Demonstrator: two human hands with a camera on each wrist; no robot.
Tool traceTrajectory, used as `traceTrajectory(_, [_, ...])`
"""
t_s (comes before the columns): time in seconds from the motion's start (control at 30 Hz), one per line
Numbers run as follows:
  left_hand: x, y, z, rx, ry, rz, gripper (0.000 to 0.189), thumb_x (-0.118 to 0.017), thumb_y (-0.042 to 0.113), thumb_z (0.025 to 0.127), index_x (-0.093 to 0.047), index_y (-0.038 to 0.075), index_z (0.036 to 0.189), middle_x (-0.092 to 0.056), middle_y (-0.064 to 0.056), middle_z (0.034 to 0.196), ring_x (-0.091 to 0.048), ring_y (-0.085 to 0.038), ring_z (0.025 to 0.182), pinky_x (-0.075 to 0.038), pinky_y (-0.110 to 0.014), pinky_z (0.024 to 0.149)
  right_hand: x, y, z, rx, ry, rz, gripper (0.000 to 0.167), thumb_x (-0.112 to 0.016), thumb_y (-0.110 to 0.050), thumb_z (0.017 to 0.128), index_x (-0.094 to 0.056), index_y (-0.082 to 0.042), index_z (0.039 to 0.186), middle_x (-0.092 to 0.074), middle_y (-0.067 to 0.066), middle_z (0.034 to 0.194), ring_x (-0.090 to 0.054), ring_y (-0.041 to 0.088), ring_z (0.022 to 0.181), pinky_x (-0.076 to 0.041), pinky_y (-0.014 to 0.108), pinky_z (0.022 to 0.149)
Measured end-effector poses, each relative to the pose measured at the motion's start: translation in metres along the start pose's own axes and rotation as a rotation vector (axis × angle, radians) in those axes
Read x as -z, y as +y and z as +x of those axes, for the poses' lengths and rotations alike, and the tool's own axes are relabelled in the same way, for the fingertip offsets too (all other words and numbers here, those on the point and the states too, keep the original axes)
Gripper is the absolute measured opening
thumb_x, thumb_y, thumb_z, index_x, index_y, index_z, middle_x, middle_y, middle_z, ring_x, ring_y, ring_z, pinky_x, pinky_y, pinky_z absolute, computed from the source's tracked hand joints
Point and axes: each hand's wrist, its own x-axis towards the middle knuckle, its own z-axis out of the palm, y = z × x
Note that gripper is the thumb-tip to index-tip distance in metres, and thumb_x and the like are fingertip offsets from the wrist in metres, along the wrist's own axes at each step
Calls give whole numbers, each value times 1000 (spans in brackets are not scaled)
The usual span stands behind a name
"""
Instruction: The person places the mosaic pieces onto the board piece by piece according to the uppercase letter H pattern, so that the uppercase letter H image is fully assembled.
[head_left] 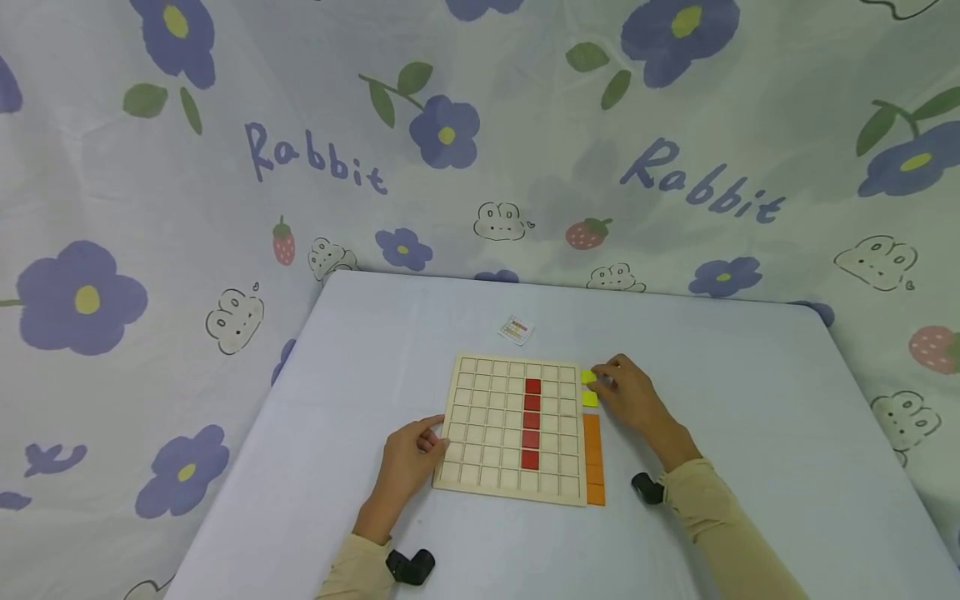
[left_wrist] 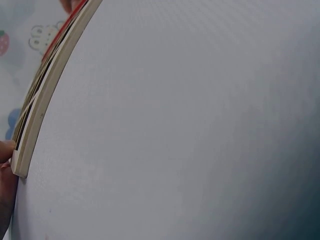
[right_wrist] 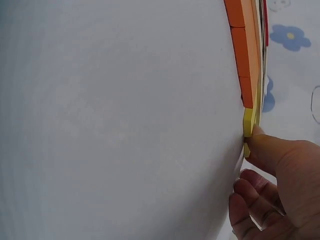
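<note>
- The word "Rabbit" can be read twice on the patterned backdrop (head_left: 525,104), once on the left and once on the right; on the small card (head_left: 517,330), laid beyond the board, the print is too small to be read.
- One gridded wooden board (head_left: 477,417) is set on the white table (head_left: 772,417); five red tiles (head_left: 531,420) are lined up on it in one column, right of its middle.
- Two yellow tiles (head_left: 590,399) are seen by the board's right edge, at its far end; the orange tiles (head_left: 593,454) are lined up nearer along the same edge, their exact number not clear.
- The board's left edge is held by the thumb and fingers of the left hand (head_left: 408,458).
- The far yellow tile is pinched, and partly covered, by the thumb and forefinger of the right hand (head_left: 630,396).
- Two black devices (head_left: 420,568) are seen, one at each wrist, by the beige sleeves (head_left: 738,529).
- Flowers, rabbits and strawberries are printed on the backdrop.
</note>
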Motion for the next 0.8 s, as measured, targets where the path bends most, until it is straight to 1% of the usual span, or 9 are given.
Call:
traceTrajectory(0.23, [0, 2, -1, -2, 12, 4, 39, -77, 8, 86, -71, 5, 124, -64, -2, 81, -55, -8, 70, -45, -17, 60, 1, 0, 1, -16, -11, -3, 37, -69, -24, 96, -66, -1, 125, -60, 11, 113, -56, 23, 95, -49, 38, 82])
traceTrajectory(0.5, [1, 2, -2, -22, 17, 13, 38, -76, 6, 87, -70, 3, 124, -64, -4, 81, -54, -7, 70, -44, -17, 59, 1, 1, -1, -19, 10, -5, 36, -68, -22, 96, -65, 2, 124, -61, 14, 114, -57, 23, 93, -50, 39, 79])
traceTrajectory(0.7, [1, 2, -2, -11, 16, 8, 38, -76, 7, 86, -70, 4, 124, -64, -3, 81, -54, -8, 70, -44, -17, 59, 2, 0, -2, -48, 17, 8, 37, -67, -26, 97, -66, 1, 123, -62, 13, 114, -58, 25, 96, -52, 41, 83])
traceTrajectory(0.8, [1, 3, -2, -9, 15, 10, 39, -77, 7, 86, -70, 4, 124, -64, -3, 81, -55, -8, 70, -44, -17, 59, 2, -1, -3, -55, 24, 16, 36, -68, -25, 97, -65, 1, 123, -62, 14, 114, -58, 25, 95, -52, 40, 82])
